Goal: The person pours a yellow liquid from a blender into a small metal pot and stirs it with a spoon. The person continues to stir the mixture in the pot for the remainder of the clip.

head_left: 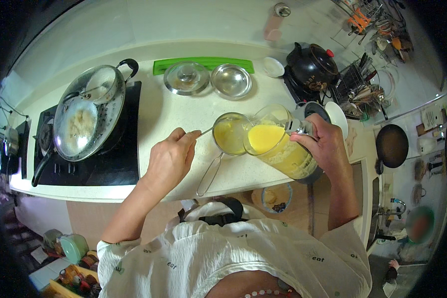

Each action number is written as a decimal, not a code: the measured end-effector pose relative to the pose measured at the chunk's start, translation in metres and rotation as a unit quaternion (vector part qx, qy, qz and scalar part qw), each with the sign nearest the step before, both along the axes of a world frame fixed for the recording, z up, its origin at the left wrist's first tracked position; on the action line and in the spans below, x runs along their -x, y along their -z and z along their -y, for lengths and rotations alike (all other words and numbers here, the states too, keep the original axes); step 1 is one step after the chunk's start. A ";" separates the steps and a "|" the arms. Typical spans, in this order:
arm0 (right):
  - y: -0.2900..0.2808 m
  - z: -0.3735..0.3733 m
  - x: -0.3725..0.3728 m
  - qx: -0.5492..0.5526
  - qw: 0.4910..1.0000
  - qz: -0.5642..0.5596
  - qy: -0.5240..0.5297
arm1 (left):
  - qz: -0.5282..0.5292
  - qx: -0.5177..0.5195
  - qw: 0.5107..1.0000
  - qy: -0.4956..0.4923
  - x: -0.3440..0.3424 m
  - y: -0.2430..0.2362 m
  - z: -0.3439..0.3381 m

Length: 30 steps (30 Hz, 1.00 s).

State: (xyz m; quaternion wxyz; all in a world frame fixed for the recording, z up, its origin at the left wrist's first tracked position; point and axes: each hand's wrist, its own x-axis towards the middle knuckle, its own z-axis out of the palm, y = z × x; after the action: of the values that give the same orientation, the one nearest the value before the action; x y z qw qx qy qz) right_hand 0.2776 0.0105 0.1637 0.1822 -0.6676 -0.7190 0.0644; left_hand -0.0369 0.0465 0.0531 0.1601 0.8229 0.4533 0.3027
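My right hand (321,141) grips a clear blender jug (295,158) by its handle. The jug lies tilted to the left, and yellow liquid (265,138) has run up to its mouth. Its lip is over the right rim of a round metal-rimmed vessel (229,133), which has yellow liquid inside. A looped wire handle (211,174) reaches from this vessel toward the counter's front edge. My left hand (171,154) is closed, pinching a thin metal handle (206,131) that runs to the vessel's left rim. What sits at that handle's far end I cannot tell.
On the left, a lidded wok (89,114) stands on a black hob (116,166). Behind the vessel are a glass lid (186,78), a steel bowl (231,81) and a green strip (203,63). A black pot (312,67) and utensil rack (355,84) stand back right.
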 end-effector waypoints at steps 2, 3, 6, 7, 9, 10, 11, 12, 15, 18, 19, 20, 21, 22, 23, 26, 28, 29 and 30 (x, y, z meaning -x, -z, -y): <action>0.000 -0.003 0.002 0.010 1.000 -0.004 -0.010 | 0.006 0.002 1.000 0.002 0.001 0.002 0.000; 0.000 -0.005 0.003 0.017 1.000 0.000 -0.014 | 0.007 0.006 1.000 0.003 0.002 0.002 0.000; 0.003 -0.009 0.003 0.024 0.999 0.016 -0.030 | 0.007 0.006 1.000 0.003 0.004 0.002 0.002; 0.004 -0.011 0.003 0.024 0.999 0.022 -0.036 | 0.007 0.004 1.000 0.002 0.004 0.001 0.002; -0.001 -0.012 0.007 0.020 0.997 0.054 -0.050 | 0.009 0.006 1.000 0.002 0.004 0.002 0.002; -0.002 -0.012 0.009 0.018 0.996 0.070 -0.057 | 0.010 0.007 1.000 0.002 0.005 0.002 0.002; -0.002 -0.013 0.009 0.020 0.996 0.070 -0.057 | 0.009 0.004 1.000 0.003 0.005 0.003 0.002; -0.002 -0.013 0.008 0.022 0.996 0.071 -0.058 | 0.007 0.002 1.000 0.005 0.006 0.004 0.002; -0.004 -0.013 0.011 0.024 0.996 0.066 -0.054 | -0.001 -0.009 1.000 0.015 0.006 0.007 0.001; -0.004 -0.013 0.013 0.031 0.996 0.062 -0.049 | -0.011 -0.016 1.000 0.024 0.004 0.010 -0.001; -0.004 -0.013 0.012 0.034 0.996 0.061 -0.047 | -0.014 -0.017 0.999 0.027 0.004 0.010 -0.002; -0.004 -0.012 0.012 0.030 0.997 0.057 -0.051 | -0.023 -0.025 0.999 0.029 0.002 0.010 -0.004; -0.004 -0.012 0.011 0.025 0.997 0.053 -0.055 | -0.032 -0.033 0.998 0.030 0.001 0.011 -0.005; -0.003 -0.011 0.011 0.021 0.997 0.049 -0.059 | -0.041 -0.041 0.998 0.031 0.000 0.011 -0.007; -0.003 -0.011 0.010 0.018 0.997 0.049 -0.059 | -0.048 -0.046 0.997 0.031 -0.002 0.012 -0.008; -0.003 -0.010 0.010 0.015 0.997 0.050 -0.054 | -0.067 -0.059 0.995 0.034 -0.008 0.015 -0.013; -0.004 -0.009 0.010 0.023 0.998 0.049 -0.044 | -0.078 -0.067 0.994 0.039 -0.011 0.015 -0.017; -0.004 -0.009 0.009 0.019 0.998 0.051 -0.044 | -0.087 -0.065 0.993 0.040 -0.012 0.016 -0.018; -0.004 -0.009 0.009 0.015 0.997 0.054 -0.044 | -0.095 -0.063 0.993 0.040 -0.012 0.017 -0.019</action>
State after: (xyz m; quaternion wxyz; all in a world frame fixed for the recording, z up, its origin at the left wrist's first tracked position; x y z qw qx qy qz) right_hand 0.2689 0.0198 0.1674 0.1302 -0.6404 -0.7554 0.0474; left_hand -0.0245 0.0659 0.0359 0.0761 0.8740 0.4132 0.2443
